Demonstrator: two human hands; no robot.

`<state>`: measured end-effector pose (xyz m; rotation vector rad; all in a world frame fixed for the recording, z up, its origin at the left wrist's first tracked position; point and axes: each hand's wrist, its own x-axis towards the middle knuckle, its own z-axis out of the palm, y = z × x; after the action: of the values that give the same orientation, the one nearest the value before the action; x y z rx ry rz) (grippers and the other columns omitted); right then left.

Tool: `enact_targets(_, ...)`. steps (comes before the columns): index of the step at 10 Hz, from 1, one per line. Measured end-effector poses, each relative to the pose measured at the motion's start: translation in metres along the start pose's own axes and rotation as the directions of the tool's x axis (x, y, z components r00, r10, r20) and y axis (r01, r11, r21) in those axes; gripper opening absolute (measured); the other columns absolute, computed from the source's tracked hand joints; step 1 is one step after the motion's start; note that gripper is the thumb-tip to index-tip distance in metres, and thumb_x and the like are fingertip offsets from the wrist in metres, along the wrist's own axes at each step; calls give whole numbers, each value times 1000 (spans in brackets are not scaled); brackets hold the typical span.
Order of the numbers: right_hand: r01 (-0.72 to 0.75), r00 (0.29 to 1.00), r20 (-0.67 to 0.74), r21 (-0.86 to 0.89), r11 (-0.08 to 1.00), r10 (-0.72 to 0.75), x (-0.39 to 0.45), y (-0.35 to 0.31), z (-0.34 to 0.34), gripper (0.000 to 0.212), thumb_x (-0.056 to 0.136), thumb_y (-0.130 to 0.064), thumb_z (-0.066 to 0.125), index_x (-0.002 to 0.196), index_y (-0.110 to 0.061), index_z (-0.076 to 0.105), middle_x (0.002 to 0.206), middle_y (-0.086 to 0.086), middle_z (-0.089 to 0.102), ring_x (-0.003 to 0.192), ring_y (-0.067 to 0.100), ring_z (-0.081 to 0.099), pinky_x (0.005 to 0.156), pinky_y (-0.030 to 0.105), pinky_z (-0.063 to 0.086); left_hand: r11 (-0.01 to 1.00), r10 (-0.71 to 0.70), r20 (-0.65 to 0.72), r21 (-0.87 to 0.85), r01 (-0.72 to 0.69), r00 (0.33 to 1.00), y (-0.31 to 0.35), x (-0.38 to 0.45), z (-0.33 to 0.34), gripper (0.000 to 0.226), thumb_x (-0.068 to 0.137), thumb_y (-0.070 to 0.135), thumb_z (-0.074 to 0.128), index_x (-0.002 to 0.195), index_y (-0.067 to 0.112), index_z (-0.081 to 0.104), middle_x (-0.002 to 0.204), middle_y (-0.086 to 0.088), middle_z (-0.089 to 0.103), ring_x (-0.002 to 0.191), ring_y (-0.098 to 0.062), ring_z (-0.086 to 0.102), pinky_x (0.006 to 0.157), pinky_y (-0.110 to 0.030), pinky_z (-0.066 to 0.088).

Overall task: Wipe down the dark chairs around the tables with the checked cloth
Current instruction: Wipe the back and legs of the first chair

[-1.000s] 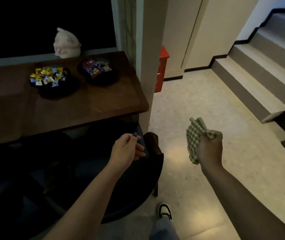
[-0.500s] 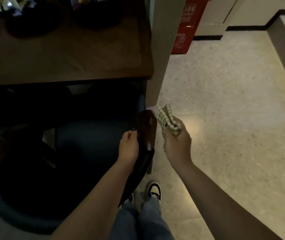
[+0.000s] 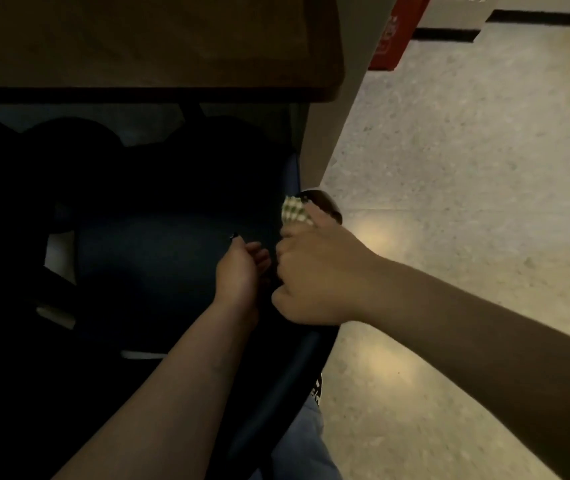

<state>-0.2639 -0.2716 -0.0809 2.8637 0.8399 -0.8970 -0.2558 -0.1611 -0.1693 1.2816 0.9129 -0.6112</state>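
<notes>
My right hand (image 3: 314,278) grips the checked cloth (image 3: 295,210), fingers curled round it; the cloth pokes out at 12 o'clock from my knuckles and presses on the brown wooden armrest (image 3: 325,202) of the dark chair (image 3: 158,258); only a small bunched end of the cloth shows, the rest is hidden in my fist. My left hand (image 3: 238,268) sits just beside the right, at its 9 o'clock, over the chair's dark blue seat; its fingers are curled, and something small and dark sits at their tips, too dim to name; whether it pinches that or holds nothing, I cannot tell. The two hands nearly touch, whether they do is unclear. The chair is tucked partly under the brown table (image 3: 151,46), which lies at 12 o'clock from my hands; the seat is in deep shadow. A pale pillar (image 3: 325,140) stands at 1 o'clock, right against the table's corner; a red box (image 3: 392,39) is behind it on the speckled floor (image 3: 467,168). My jeans (image 3: 304,445) and a shoe (image 3: 317,389) show at 6 o'clock, by the chair's curved back.
</notes>
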Motion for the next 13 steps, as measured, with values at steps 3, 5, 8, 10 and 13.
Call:
enact_targets(3, -238, 957, 115, -204, 950, 265, 54, 9, -10, 52, 96, -44, 34, 135, -14, 50, 142, 13, 44, 135, 33, 31, 116, 50, 6, 997, 33, -53, -65, -36, 998, 10, 2, -3, 38, 102, 40, 31, 98, 16, 61, 111, -8, 66, 102, -21, 61, 81, -34, 44)
enact_targets(5, -119, 966, -230, -3, 993, 115, -4, -18, 16, 49, 79, -32, 32, 78, -11, 76, 95, 13, 72, 110, 35, 60, 102, 54, 38, 988, 17, -84, -151, -29, 996, 12, -1, 1, 40, 102, 40, 31, 98, 17, 63, 105, -2, 66, 104, -16, 59, 103, -42, 42)
enact_targets(8, -336, 860, -149, 552, 763, 487, 59, 47, 19, 37, 92, -33, 42, 118, -16, 62, 119, 13, 57, 111, 30, 52, 99, 41, 41, 999, 29, 111, -28, -26, 993, 13, -19, 13, 37, 96, 34, 43, 80, 15, 71, 95, -10, 71, 91, -23, 67, 88, -39, 50)
enact_targets(10, -271, 752, -155, 814, 514, 641, 42, 33, 33, 46, 92, -36, 37, 129, -16, 54, 127, 10, 51, 123, 25, 43, 108, 42, 32, 924, 172, 297, 280, -258, 939, 9, -39, 28, 40, 93, 34, 38, 117, 18, 66, 116, -5, 68, 110, -19, 63, 101, -45, 47)
enact_targets(13, -431, 771, 239, 878, 209, 590, 66, 71, 10, 22, 86, -31, 54, 87, -10, 62, 76, 9, 56, 62, 25, 56, 46, 25, 40, 873, 153, 279, 412, -262, 948, 7, -34, 28, 36, 99, 36, 34, 97, 22, 67, 101, -10, 67, 96, -24, 64, 93, -42, 48)
